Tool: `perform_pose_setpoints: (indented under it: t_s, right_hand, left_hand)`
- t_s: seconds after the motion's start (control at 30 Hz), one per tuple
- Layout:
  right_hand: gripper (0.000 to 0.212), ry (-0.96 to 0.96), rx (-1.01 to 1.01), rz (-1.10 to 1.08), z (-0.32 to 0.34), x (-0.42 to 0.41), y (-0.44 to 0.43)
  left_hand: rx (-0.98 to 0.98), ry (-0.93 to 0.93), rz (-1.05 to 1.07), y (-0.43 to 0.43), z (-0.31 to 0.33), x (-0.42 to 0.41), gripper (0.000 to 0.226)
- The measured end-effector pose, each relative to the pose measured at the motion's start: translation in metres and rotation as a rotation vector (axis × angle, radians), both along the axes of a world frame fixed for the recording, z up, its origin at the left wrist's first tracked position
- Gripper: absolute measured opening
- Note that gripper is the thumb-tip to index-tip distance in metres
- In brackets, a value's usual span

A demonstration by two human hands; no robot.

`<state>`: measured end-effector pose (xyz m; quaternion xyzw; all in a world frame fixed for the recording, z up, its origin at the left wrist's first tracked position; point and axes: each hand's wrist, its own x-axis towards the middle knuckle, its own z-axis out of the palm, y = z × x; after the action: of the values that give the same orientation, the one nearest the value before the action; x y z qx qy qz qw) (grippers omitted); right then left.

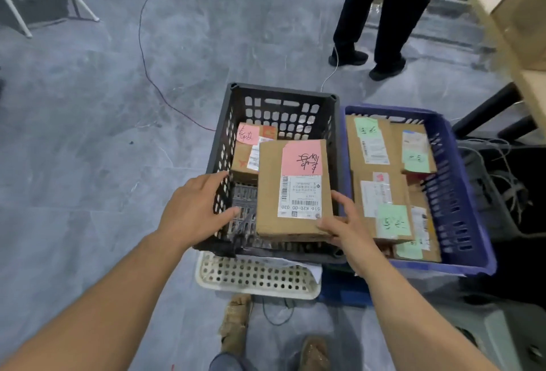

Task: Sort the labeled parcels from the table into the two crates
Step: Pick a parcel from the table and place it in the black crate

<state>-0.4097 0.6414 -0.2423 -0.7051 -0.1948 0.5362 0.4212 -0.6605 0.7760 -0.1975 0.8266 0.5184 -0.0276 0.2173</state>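
Over the right half of the black crate (283, 93), just left of the blue crate (455, 202), the parcel (270, 193) is on its way down, and whether it already rests on the crate floor cannot be told. It belongs here, judging by colour: the other parcel (243, 160) in this crate, at the far left, also carries pink, while the blue crate's parcels (381, 190) carry green notes.

To finish well, lower the parcel flat onto the bare floor beside its neighbour, not propped on it, and draw the fingers out sideways so they are not trapped against the right wall.

The right hand (342, 225) grips the parcel's near right corner, thumb on top. The left hand (192, 208) has let go, fingers straight by the crate's left wall.

It is a flat, brown cardboard box. A white shipping label (300, 196) with barcodes covers its near right part, and a handwritten pink note (301, 157) sits above it.
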Motion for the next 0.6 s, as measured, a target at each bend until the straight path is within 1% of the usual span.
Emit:
perform_pose_setpoints:
  t_s: [0.2,0.3,0.43,0.53,0.6]
  right_hand:
    - [0.072,0.048,-0.152,0.049,-0.083,-0.034,0.049]
    - [0.072,0.034,-0.213,0.069,-0.12,-0.046,0.071]
    - [0.071,0.044,-0.286,0.083,-0.156,-0.057,0.092]
    - [0.08,0.031,-0.315,0.13,-0.178,-0.06,0.101]
    - [0.084,0.053,-0.358,0.217,-0.188,-0.062,0.11]
  left_hand:
    - [-0.003,0.006,-0.036,0.057,-0.043,-0.016,0.077]
    - [-0.018,0.012,-0.059,0.078,-0.066,-0.014,0.078]
    - [-0.013,0.005,-0.083,0.097,-0.087,-0.008,0.077]
    - [-0.01,-0.008,-0.087,0.108,-0.098,-0.006,0.077]
    - [-0.005,-0.014,-0.082,0.113,-0.103,-0.004,0.077]
